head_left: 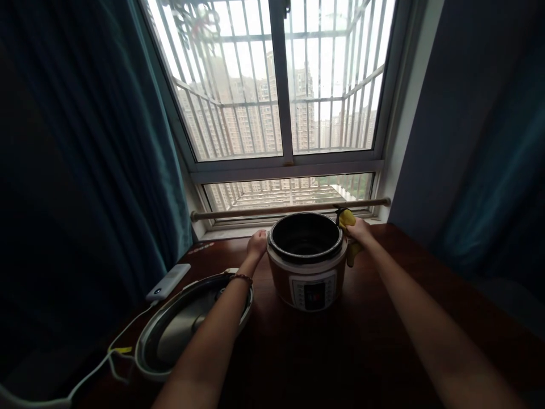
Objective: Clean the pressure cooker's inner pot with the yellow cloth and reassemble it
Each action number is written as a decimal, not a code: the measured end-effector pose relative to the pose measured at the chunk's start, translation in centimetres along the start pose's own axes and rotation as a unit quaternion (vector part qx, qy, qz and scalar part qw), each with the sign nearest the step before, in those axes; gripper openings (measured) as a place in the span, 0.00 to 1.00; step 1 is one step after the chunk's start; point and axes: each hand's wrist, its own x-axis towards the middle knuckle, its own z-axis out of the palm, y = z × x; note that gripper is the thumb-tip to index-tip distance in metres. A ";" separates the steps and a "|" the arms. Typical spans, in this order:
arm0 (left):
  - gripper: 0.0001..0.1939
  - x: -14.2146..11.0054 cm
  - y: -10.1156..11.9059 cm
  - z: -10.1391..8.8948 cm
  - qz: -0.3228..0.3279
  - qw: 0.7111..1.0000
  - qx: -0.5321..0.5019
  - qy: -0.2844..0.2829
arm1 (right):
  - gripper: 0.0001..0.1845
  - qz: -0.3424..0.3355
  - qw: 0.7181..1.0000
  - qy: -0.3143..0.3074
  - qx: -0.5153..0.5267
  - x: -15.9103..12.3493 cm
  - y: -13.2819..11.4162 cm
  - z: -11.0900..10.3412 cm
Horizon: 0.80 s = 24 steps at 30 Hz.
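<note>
An electric pressure cooker [281, 281] with a control panel stands upright and uncovered on the dark wooden table. Its black inner pot [304, 236] sits inside, and no food shows in it. My left hand [257, 244] is closed at the cooker's left side, gripping its edge or handle; the fingertips are partly hidden. At the right rim, my right hand [360, 229] is closed on a yellow cloth [347, 219], which touches the cooker's side and hangs down behind the hand. The round lid [179, 335] lies inner side up under my left forearm.
A white power bank [168, 282] with a white cable [121, 335] lies left of the lid on the table [383, 341]. Behind the cooker runs a horizontal rail [238, 213] before a barred window. Blue curtains [140, 142] hang on both sides.
</note>
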 end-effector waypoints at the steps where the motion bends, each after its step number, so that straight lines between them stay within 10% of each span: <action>1: 0.18 0.2 0.1 0.1 -0.001 1.000 -0.006 -0.001 | 0.20 0.000 1.000 0.000 -0.004 0.2 0.0 0.0; 24: 0.19 0.4 1.7 -0.1 -0.017 0.999 0.025 -0.011 | 0.19 0.002 1.000 -0.005 0.000 1.7 -0.1 0.4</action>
